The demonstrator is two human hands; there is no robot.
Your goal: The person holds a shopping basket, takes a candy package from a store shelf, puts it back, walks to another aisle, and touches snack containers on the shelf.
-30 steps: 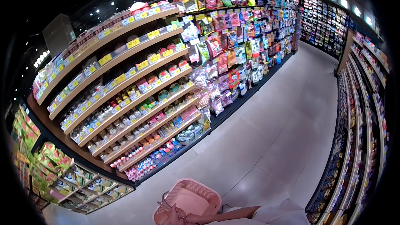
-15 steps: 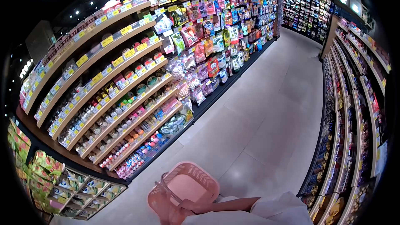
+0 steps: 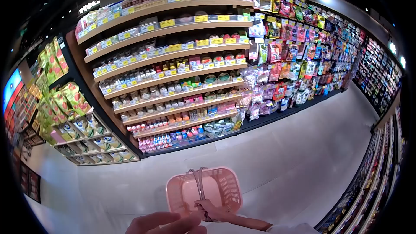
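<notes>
A pink plastic shopping basket (image 3: 232,190) with perforated sides hangs in front of me, low in the view. My right hand (image 3: 209,209) comes in from the lower right, its fingers wrapped round the basket's grey-brown handles (image 3: 199,184). At the bottom edge, closer to the camera, my left hand (image 3: 167,224) shows only in part. Its fingers are extended and slightly bent, with nothing seen in them. It overlaps the basket's near left corner in the picture; whether it touches the basket I cannot tell.
Ahead stands a curved wooden shelf unit (image 3: 173,56) of small jars and packs with yellow price tags. Hanging bagged snacks (image 3: 294,52) continue to the right. Green bags (image 3: 65,102) fill a rack at left. Another shelf (image 3: 372,182) borders the grey floor (image 3: 281,160) at right.
My view has turned left, so the wooden shelves now face me and the left rack shows more. My left hand has come into view at the bottom. The basket stays in my right hand.
</notes>
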